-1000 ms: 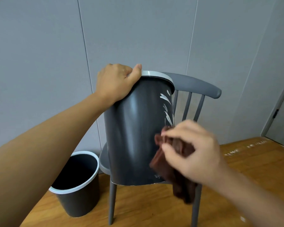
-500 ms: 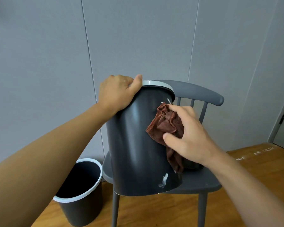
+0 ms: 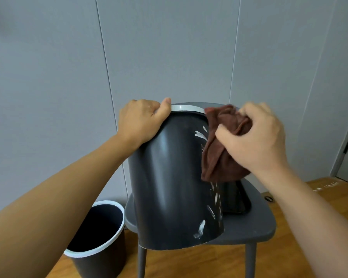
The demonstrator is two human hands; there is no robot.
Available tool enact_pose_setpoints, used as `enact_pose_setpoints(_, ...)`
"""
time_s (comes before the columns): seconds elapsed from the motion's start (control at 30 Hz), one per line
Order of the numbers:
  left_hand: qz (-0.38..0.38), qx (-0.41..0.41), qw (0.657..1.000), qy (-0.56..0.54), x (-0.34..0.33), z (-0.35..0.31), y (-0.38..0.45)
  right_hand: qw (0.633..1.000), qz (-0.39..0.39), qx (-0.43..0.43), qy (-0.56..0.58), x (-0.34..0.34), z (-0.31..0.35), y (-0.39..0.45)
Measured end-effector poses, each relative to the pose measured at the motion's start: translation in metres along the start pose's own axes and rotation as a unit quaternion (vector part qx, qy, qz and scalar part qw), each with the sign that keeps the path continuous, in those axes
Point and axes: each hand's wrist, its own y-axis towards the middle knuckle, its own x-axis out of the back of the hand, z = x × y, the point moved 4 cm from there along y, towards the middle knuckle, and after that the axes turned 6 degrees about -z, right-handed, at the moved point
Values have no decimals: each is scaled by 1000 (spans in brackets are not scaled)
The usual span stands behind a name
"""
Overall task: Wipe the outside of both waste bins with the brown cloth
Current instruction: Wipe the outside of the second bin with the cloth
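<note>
L hand (image 3: 141,121) curls over the rim of the bin (image 3: 169,181), tilting it on the chair (image 3: 255,223) to expose its side. R hand (image 3: 253,141) bunches the cloth (image 3: 219,149) vs. upper wall, by white smears. 2nd bin (image 3: 96,237) waits on the floor.
</note>
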Motion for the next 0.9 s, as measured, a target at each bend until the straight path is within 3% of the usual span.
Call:
enact_pose_setpoints(0.1,-3,-5,1000,-3,1,-1,-1,995,-83,40,-28,2,10,12)
enact_pose_setpoints(0.17,-7,-13,1000,0,1,-3,-1,993,-96,71,-27,-7,19,1)
enact_pose_setpoints(0.43,-13,-15,1000,7,1,-2,-1,996,72,14,52,-34,19,-57)
enact_pose_setpoints(0.6,-9,-19,1000,2,1,-2,0,991,88,84,-60,-30,12,-70)
enact_pose_setpoints(0.73,5,-38,999,-18,2,-3,0,982,148,95,68,-28,7,-73)
enact_pose_setpoints(0.9,93,-57,993,-44,7,-5,6,972,181,148,10,-26,10,-65)
